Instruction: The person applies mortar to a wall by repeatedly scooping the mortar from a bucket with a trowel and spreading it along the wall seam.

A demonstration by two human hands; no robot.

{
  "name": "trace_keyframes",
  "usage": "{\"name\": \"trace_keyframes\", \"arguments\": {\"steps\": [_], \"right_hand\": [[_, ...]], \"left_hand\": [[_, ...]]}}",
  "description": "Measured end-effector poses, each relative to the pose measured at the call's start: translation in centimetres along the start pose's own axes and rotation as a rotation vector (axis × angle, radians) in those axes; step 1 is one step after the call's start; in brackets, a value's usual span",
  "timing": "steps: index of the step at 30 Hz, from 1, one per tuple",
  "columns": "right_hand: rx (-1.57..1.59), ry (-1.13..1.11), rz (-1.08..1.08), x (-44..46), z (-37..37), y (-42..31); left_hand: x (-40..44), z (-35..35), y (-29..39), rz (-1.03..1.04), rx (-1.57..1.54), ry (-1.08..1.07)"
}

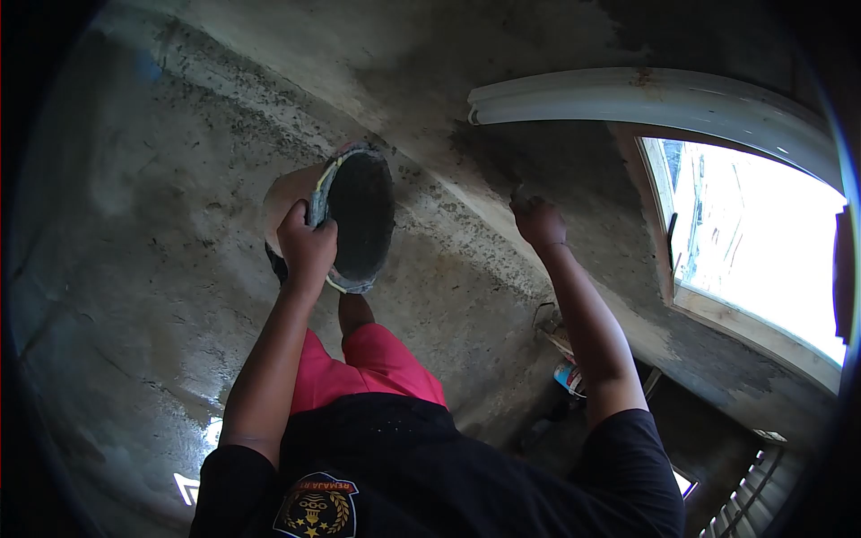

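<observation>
My left hand [305, 247] is closed around the grey, wrapped-looking grip of a bucket [366, 215], at the near side of its mouth. The bucket is tilted, its dark opening turned toward the right, and a yellowish line runs along its rim. What lies inside is too dark to make out. Up against the wall [596, 229], my right hand [540, 222] is closed, with a small dull piece showing at its fingers. The kind of thing it holds cannot be told. Dark, damp-looking patches cover the wall around that hand.
A bright window opening [758, 242] with a frame is on the right, below a long white pipe-like piece [646, 94]. The rough concrete floor [197, 269] spreads to the left. A blue and white container [569, 378] stands by the wall base, behind my right arm.
</observation>
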State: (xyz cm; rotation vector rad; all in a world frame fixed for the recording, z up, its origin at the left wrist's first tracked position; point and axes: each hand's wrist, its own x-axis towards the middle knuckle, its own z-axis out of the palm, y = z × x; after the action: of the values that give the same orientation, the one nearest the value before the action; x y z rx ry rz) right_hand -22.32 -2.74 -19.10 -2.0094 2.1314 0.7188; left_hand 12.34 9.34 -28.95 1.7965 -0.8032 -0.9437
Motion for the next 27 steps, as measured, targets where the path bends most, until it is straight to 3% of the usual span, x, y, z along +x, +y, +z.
{"name": "trace_keyframes", "arguments": {"steps": [4,11,13,15,17,18,20,23,25,27], "right_hand": [[0.036,0.084,-0.004,5.8,4.7,3.4],[0.031,-0.015,0.114,0.8,-0.4,-1.5],[0.023,-0.082,0.003,0.0,-1.8,-2.8],[-0.008,-0.042,0.059,2.5,1.0,-1.5],[0.183,0.189,0.099,5.0,2.9,0.9],[0.194,0.193,0.096,5.1,3.1,1.7],[0.172,-0.056,0.184,4.7,3.6,3.3],[0.194,0.027,0.175,1.8,7.3,6.5],[0.27,0.202,0.065,-3.5,7.8,6.6],[0.485,0.131,0.0,-7.1,8.8,6.7]], "left_hand": [[0.0,-0.3,0.6,-0.003,0.019,-0.004],[0.0,-0.5,-0.2,-0.02,0.046,-0.041],[0.1,-0.4,-0.2,0.012,0.073,-0.036],[0.0,-0.6,-0.1,0.036,0.108,-0.032],[0.2,-1.3,0.6,0.018,0.06,-0.053],[0.2,-1.9,1.5,0.027,0.067,-0.048],[0.0,-3.1,3.4,-0.022,0.098,-0.084],[0.2,-3.8,4.8,0.012,0.15,-0.103],[0.7,-4.6,5.9,0.038,0.149,-0.104],[1.0,-5.5,7.3,0.101,0.157,-0.134]]}}
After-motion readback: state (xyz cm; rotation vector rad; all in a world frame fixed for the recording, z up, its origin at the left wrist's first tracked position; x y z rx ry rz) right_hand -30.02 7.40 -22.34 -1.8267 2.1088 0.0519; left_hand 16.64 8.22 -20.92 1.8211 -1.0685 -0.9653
